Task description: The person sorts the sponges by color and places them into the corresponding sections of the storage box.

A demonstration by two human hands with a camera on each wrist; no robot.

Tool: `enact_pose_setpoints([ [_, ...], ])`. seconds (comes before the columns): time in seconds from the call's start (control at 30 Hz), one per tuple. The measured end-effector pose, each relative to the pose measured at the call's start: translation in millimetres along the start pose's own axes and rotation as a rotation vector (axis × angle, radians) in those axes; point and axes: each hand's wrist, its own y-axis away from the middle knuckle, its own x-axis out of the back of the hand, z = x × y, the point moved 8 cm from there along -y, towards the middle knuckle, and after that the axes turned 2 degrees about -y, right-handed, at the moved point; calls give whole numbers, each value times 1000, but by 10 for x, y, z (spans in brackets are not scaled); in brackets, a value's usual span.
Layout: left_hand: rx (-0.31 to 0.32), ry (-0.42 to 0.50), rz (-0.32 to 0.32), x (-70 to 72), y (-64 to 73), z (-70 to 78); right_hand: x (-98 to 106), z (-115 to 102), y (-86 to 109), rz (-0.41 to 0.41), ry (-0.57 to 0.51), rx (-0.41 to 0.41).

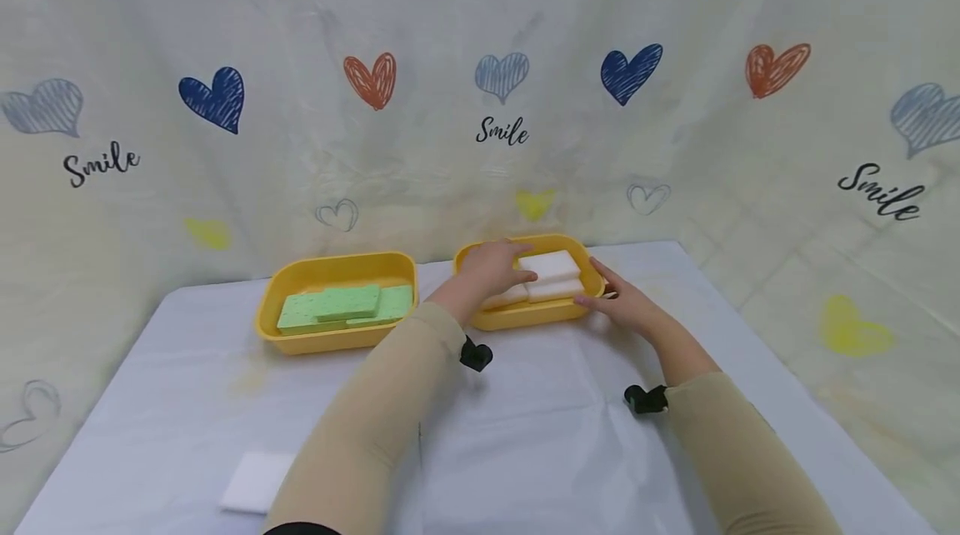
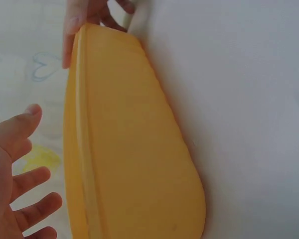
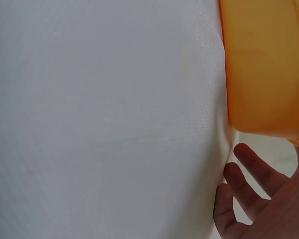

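A yellow tray point(image 1: 525, 317) holding several white sponge-like blocks point(image 1: 552, 267) sits at the back of the table, right of centre. Over its left part is my left hand point(image 1: 491, 268), fingers spread and partly covering the blocks. In the left wrist view that left hand point(image 2: 15, 184) appears beside the tray's wall point(image 2: 129, 124) with nothing between its fingers. My right hand point(image 1: 622, 299) holds the tray's right end at the rim, thumb near the front corner. Its other fingers point(image 3: 259, 172) stand apart from the wall in the right wrist view.
A second yellow tray point(image 1: 322, 343) with several green sponges point(image 1: 348, 302) stands to the left. One white block point(image 1: 257, 481) lies near the front left, partly behind my left sleeve. A white sheet printed with hearts hangs behind the table point(image 1: 525, 418).
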Motion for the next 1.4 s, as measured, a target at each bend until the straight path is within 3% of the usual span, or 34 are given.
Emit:
enact_pose_setpoints([
  [0.4, -55, 60, 46, 268, 397, -129, 2, -39, 17, 4, 6, 52],
  [0.6, -93, 14, 51, 361, 667, -199, -4, -49, 15, -6, 22, 62],
  [0.8, -104, 29, 63, 443, 993, -315, -7, -53, 16, -8, 31, 61],
  [1.07, -83, 16, 83, 507, 1452, -588, -12, -66, 33, -18, 27, 40],
  [1.4, 4, 23, 92, 548, 1990, -1080, -16, -55, 18, -21, 46, 37],
])
